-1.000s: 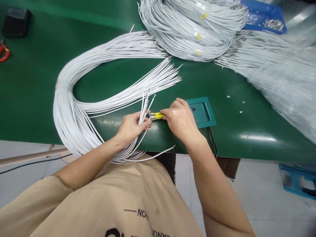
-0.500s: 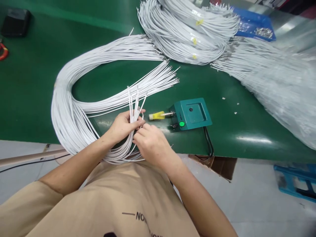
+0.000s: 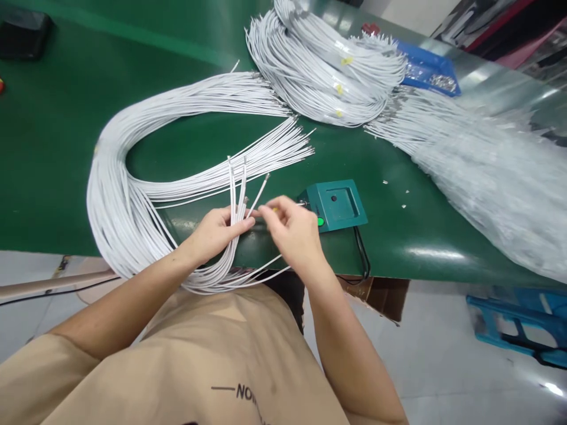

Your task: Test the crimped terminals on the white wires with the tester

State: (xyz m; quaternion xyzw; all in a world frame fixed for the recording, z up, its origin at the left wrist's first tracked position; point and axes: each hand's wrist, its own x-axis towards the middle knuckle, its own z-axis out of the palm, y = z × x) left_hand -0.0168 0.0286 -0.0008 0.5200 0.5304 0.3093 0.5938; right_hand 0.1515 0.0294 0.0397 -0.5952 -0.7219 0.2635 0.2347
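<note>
My left hand is closed around a bunch of thin white wires, whose metal-tipped ends stick up past the thumb. Below it these wires loop down over the table's front edge. Close to its right, my right hand has thumb and forefinger pinched, near the left fingertips. Two white wires run from the loop and pass behind the right wrist; the pinched ends are hidden. Behind the right fingers is a small green machine with a lit green button; its yellow-tipped spindle is mostly covered.
A large curved bundle of white wires lies left on the green table. Coiled wire bundles with yellow tape sit at the back, beside a blue tray of small metal parts. Plastic-covered wires spread at right.
My right hand has moved right and slightly up from the left hand to the machine's yellow tip, with two wires now stretching toward it. The view has shifted slightly.
</note>
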